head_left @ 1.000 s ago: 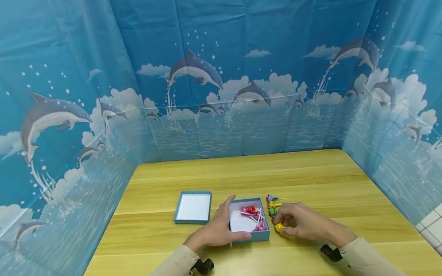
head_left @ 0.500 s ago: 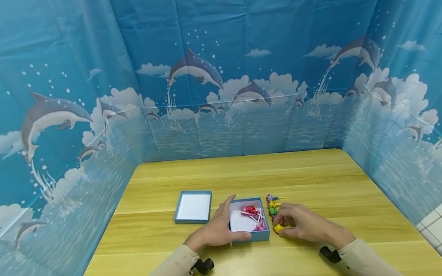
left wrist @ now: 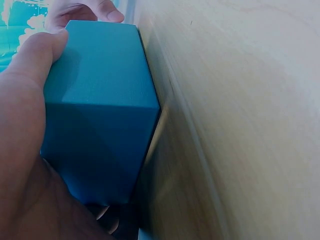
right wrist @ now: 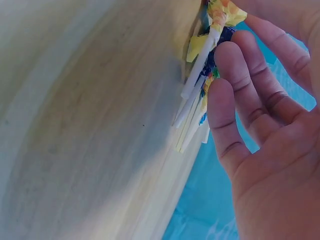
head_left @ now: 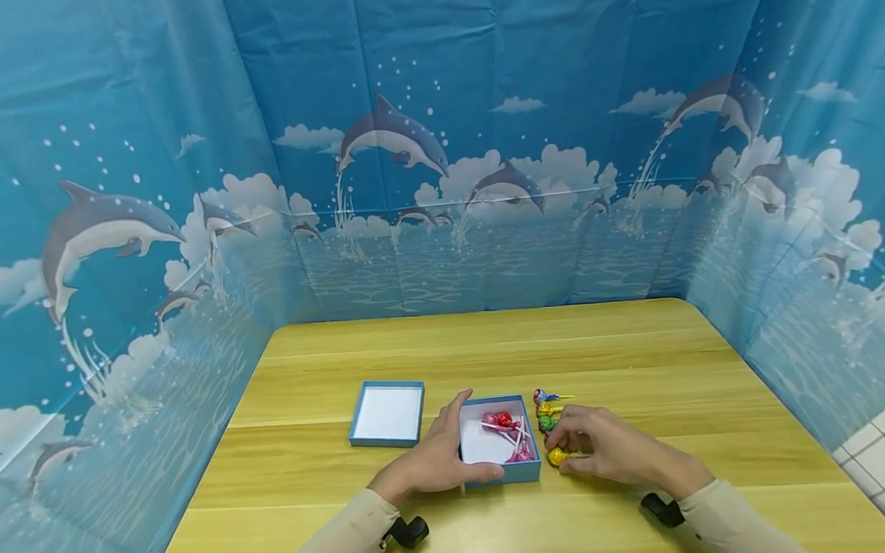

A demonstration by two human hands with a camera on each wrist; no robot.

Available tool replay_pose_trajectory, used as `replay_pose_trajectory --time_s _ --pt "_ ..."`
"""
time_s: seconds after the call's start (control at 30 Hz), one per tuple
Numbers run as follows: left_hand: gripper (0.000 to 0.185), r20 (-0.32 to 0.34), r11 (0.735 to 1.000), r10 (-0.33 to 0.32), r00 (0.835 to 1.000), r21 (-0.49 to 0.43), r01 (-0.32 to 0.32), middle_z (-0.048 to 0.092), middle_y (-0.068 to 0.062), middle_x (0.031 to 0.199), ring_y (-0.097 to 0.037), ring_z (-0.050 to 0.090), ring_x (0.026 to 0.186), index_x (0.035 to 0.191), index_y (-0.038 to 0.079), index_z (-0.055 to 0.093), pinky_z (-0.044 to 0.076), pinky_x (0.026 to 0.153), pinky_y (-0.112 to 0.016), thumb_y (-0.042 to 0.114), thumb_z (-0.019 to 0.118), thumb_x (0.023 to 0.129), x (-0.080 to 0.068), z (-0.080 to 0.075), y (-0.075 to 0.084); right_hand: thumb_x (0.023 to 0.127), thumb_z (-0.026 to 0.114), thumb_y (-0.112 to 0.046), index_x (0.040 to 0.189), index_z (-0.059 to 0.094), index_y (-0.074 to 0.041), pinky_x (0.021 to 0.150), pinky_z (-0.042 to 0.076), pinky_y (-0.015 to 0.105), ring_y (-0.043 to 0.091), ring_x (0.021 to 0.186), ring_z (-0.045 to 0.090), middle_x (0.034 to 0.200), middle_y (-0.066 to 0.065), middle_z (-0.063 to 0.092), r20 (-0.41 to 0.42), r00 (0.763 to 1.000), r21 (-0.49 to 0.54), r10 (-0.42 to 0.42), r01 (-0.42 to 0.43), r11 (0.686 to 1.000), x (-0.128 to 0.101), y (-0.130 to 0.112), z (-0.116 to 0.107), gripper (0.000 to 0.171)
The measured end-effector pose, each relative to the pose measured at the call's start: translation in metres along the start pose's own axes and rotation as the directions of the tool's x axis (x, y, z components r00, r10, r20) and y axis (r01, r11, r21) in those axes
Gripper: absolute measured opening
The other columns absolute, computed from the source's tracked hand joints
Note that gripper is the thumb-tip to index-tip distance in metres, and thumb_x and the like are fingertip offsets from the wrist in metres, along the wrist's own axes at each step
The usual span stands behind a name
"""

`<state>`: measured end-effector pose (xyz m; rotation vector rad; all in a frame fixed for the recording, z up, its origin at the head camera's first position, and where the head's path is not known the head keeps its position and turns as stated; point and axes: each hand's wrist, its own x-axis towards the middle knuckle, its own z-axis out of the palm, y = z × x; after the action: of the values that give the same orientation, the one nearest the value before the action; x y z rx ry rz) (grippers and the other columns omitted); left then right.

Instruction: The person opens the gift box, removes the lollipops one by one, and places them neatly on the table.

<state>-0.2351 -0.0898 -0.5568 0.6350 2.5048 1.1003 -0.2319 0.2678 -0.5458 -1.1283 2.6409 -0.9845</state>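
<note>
Lollipops (head_left: pixel 547 417) are lying in a short row on the wooden table (head_left: pixel 642 358), just beside the right wall of the blue box (head_left: pixel 499 440); several pink and red ones are already lying inside the box (head_left: pixel 506 430). The right hand (head_left: pixel 609 451) is curling over the nearest one, a yellow-wrapped lollipop (head_left: pixel 557 455), fingers bent around its head; the right wrist view is showing fingertips (right wrist: pixel 235 65) touching the wrapper and the white sticks (right wrist: pixel 192 117) fanning out below. Whether it is lifted off the table I cannot tell. The left hand (head_left: pixel 437 460) is gripping the box at its near left corner, thumb (left wrist: pixel 37 55) pressing along one wall. Judgement: each sweet is likely light, with a hard round head under a crinkly, somewhat slippery wrapper and a thin stiff stick; pinching the head or the stick just below it should be giving the surest hold, since the stick's far end would let it swing. The box is looking like light card, liable to slide, so bracing it seems sensible. The lid (head_left: pixel 387 414) is lying open-side up to the left, apart from the box.
</note>
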Motion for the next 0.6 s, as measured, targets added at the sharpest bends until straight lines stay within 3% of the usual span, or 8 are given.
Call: replay_pose_trajectory --time_s 0.6 --pt "0.136 0.004 1.0 -0.001 1.0 -0.01 0.001 0.022 -0.022 0.193 -0.048 0.034 0.176 0.189 0.026 0.001 0.044 0.133 -0.073 0.071 0.088 0.095 0.0 0.0 -0.001 0.103 0.092 -0.015 0.12 0.085 -0.019 0.079 0.061 0.03 0.009 0.09 0.068 0.112 -0.001 0.077 -0.012 1.0 -0.033 -0.023 0.023 0.999 0.007 -0.01 -0.006 0.019"
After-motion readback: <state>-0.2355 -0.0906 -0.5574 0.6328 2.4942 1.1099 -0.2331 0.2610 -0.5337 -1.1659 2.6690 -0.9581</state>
